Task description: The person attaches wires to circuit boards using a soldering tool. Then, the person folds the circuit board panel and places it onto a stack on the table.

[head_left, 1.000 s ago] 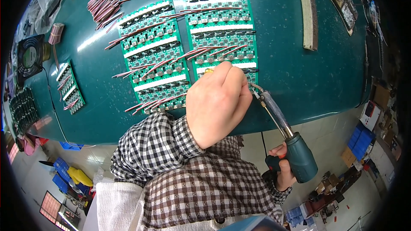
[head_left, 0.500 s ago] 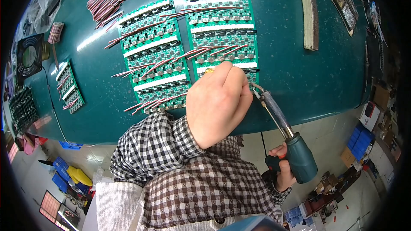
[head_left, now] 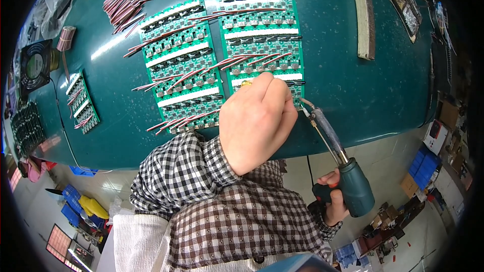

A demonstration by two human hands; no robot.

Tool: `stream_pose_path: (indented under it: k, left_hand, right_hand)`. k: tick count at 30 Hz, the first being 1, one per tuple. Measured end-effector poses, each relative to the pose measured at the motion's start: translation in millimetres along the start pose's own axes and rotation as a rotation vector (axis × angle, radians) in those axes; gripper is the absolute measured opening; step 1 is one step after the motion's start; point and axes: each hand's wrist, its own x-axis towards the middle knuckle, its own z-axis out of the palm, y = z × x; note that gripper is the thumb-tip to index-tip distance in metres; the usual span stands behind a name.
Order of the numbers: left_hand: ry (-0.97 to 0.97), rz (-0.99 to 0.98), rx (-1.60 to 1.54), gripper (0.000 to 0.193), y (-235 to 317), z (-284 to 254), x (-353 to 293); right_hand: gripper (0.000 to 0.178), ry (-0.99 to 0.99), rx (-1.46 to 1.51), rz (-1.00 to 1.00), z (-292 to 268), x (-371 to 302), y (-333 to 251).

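My right hand (head_left: 335, 202) is wrapped round the grip of a dark green soldering gun (head_left: 355, 186) with a red trigger. Its long metal barrel slants up and left, and the tip sits by the lower right edge of the right-hand circuit board panel (head_left: 264, 48). Over the bottom of that panel my left hand (head_left: 259, 118) is closed in a pinch, a gold ring on one finger; whatever its fingertips hold is hidden. A second green panel (head_left: 181, 65) lies alongside to the left. Red, black and white wires (head_left: 237, 61) lie across both panels.
A bundle of wires (head_left: 123, 5) lies at the far left of the green table (head_left: 333, 30). Further left are a small board (head_left: 83, 103) and a black fan (head_left: 36, 65). On the right are a wooden strip (head_left: 364, 15) and a solder-crusted tray (head_left: 403, 7).
The soldering gun's tip has shifted slightly right, away from my left fingertips, exposing a bit more of the panel's corner. My left hand has stayed in place.
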Motion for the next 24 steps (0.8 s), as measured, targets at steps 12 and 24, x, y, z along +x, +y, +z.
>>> stream_pose_path:
  k: [12, 24]
  left_hand:
    - [-0.043, -0.011, 0.017, 0.014, 1, -5, -1]
    - [-0.029, 0.008, 0.017, 0.015, -1, -2, -1]
  right_hand:
    - [0.062, -0.031, -0.018, -0.010, -4, -1, 3]
    - [0.053, -0.063, 0.049, -0.035, -7, -3, 15]
